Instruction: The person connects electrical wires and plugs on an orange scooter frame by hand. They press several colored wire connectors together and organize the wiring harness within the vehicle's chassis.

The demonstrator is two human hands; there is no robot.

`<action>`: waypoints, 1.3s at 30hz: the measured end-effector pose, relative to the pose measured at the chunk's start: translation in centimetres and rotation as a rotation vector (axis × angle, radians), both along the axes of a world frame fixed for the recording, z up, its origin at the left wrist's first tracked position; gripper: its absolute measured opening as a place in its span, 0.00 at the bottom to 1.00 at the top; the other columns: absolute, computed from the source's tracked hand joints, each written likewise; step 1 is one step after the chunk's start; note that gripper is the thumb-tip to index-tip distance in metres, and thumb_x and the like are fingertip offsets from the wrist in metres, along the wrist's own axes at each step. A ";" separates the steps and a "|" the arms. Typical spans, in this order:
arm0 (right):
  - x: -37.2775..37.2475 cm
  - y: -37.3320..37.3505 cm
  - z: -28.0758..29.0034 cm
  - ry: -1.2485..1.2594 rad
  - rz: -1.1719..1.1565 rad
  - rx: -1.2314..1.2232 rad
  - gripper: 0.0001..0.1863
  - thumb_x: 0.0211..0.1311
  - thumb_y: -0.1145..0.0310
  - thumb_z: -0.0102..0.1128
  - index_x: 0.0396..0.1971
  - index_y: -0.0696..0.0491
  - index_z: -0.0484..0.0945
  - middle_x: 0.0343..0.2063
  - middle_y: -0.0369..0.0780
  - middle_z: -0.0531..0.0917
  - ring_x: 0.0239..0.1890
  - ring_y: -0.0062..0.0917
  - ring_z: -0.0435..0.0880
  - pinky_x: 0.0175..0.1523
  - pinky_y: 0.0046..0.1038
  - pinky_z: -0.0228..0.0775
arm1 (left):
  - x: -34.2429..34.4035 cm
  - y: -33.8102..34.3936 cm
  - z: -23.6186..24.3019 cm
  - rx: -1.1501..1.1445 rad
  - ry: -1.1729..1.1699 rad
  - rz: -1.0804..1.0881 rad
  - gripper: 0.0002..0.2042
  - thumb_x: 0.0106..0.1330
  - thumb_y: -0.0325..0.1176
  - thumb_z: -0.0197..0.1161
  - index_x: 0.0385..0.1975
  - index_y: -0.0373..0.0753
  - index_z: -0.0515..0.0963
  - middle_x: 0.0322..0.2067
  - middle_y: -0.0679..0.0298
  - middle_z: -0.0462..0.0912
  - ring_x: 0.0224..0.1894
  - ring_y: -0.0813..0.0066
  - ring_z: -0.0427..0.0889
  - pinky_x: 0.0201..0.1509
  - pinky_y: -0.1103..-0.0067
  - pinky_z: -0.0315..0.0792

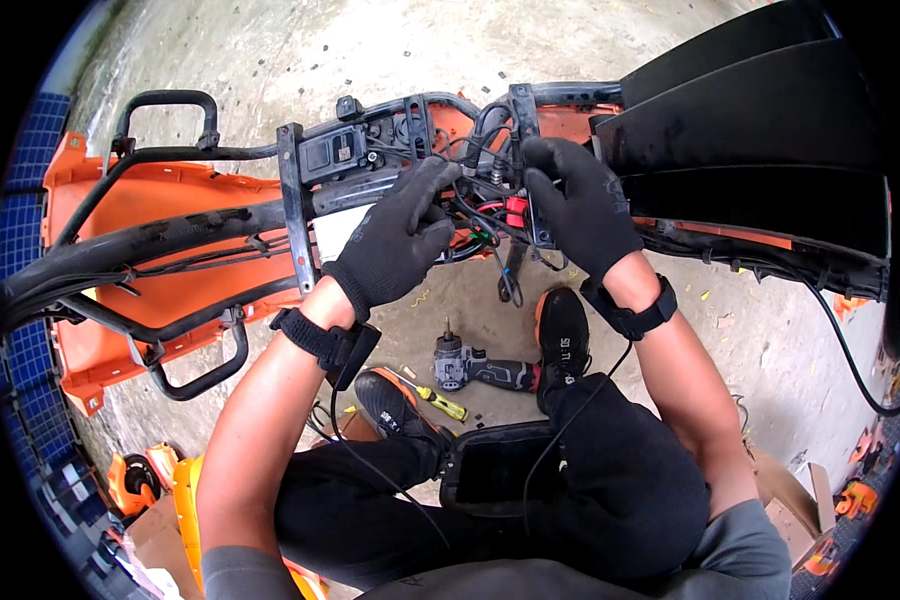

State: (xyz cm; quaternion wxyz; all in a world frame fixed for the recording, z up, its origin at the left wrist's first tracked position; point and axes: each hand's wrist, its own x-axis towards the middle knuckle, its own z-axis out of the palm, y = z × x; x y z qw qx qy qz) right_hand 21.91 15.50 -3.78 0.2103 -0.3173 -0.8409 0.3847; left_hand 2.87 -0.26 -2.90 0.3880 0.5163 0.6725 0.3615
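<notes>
Currently I see my left hand [398, 238] and right hand [585, 212] half-curled; whether either grips anything I cannot tell; the wire bundle [485, 190] and red connector [515, 211] lie between them.

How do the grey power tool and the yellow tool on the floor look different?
The power tool is bulky, while the yellow tool is slim. The power tool is mostly grey and black; the yellow tool has a bright yellow handle. Both lie on the floor.
</notes>
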 end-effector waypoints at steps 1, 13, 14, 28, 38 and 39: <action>0.2 -0.2 0.0 -0.028 0.037 0.088 0.15 0.62 0.75 0.61 0.49 0.57 0.78 0.41 0.46 0.82 0.46 0.34 0.82 0.51 0.33 0.74 | 0.0 0.0 0.1 0.037 0.055 -0.017 0.23 0.64 0.23 0.59 0.62 0.36 0.71 0.55 0.57 0.75 0.49 0.75 0.76 0.55 0.75 0.72; -1.4 -0.3 -0.5 0.015 0.086 0.236 0.12 0.56 0.69 0.66 0.35 0.58 0.76 0.30 0.49 0.78 0.37 0.46 0.78 0.40 0.43 0.68 | 1.6 1.2 0.8 -0.026 0.024 -0.147 0.10 0.64 0.26 0.62 0.44 0.35 0.81 0.39 0.58 0.83 0.41 0.70 0.81 0.48 0.74 0.74; -1.7 -0.4 -0.9 0.042 0.091 0.209 0.12 0.57 0.68 0.67 0.35 0.58 0.75 0.30 0.50 0.78 0.36 0.47 0.78 0.39 0.43 0.68 | 1.7 1.2 0.0 0.023 -0.013 -0.164 0.10 0.64 0.26 0.62 0.43 0.35 0.81 0.40 0.57 0.83 0.41 0.67 0.82 0.48 0.73 0.74; -2.5 -1.9 -1.1 0.010 0.187 -0.026 0.14 0.62 0.70 0.61 0.46 0.60 0.79 0.44 0.48 0.84 0.48 0.46 0.82 0.52 0.39 0.73 | 1.4 4.1 -0.7 0.347 0.437 0.037 0.34 0.57 0.34 0.63 0.67 0.36 0.64 0.63 0.39 0.66 0.67 0.40 0.63 0.71 0.56 0.59; -2.1 -1.4 -1.4 0.090 0.336 0.256 0.14 0.54 0.71 0.65 0.42 0.55 0.80 0.38 0.50 0.82 0.43 0.50 0.81 0.48 0.44 0.74 | 0.7 6.0 0.6 0.255 0.204 0.085 0.08 0.56 0.25 0.61 0.35 0.37 0.83 0.31 0.58 0.85 0.35 0.69 0.84 0.43 0.74 0.77; -2.5 -1.6 -1.2 0.092 0.333 0.216 0.13 0.55 0.71 0.64 0.42 0.55 0.80 0.37 0.50 0.82 0.42 0.50 0.81 0.47 0.44 0.74 | 0.1 5.7 1.2 0.190 0.127 0.165 0.08 0.58 0.24 0.60 0.35 0.36 0.83 0.31 0.61 0.85 0.35 0.72 0.83 0.43 0.75 0.77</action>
